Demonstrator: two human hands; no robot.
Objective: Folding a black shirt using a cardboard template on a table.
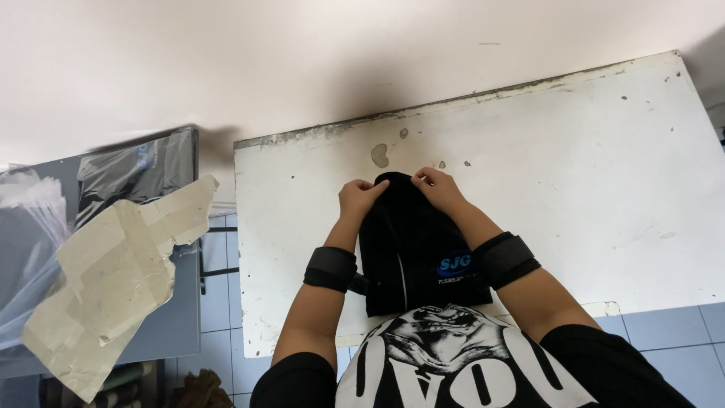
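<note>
Black garment (411, 249) lying on a worn white table (589, 181) set against a pale wall, reaching from mid-table to the near edge. Left hand (361, 198) and right hand (438, 186) pinch its far end, fingers closed; both wrists wear black bands. Blue oval logo near the right wrist.

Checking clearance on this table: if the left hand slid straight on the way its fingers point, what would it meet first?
The left hand points toward the right hand across the top edge of the black garment. It would probably meet that right hand first, as both pinch the same edge.
</note>
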